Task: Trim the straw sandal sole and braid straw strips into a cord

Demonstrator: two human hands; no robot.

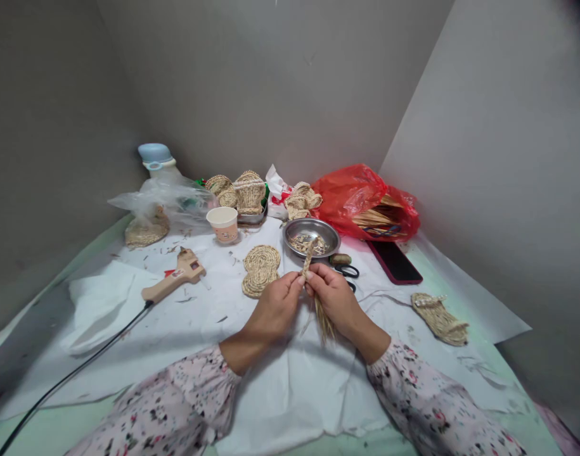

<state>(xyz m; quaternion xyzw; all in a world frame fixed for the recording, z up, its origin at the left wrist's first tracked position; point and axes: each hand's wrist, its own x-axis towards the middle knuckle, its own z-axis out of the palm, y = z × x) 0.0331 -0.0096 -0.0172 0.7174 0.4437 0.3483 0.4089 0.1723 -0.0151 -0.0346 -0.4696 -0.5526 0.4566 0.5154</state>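
Both hands pinch a straw braid [309, 254] in front of me, its plaited end pointing up and away. Loose straw strands [324, 320] hang from it below the fingers. My left hand [281, 296] is closed on the braid from the left, thumb and fingertips together. From the other side my right hand [335, 294] grips it just where plait meets strands. A coiled straw sole [261, 271] lies flat to the left of the hands. Just beyond them stands a steel bowl [311, 221] with straw scraps inside. Black-handled scissors [347, 271] lie partly hidden behind my right hand.
A glue gun [178, 277] with a black cord lies left, near a paper cup [222, 225]. At the back are woven straw pieces [250, 192] and a red bag [351, 197] of straw. To the right lie a phone [397, 261] and a small straw slipper [439, 318].
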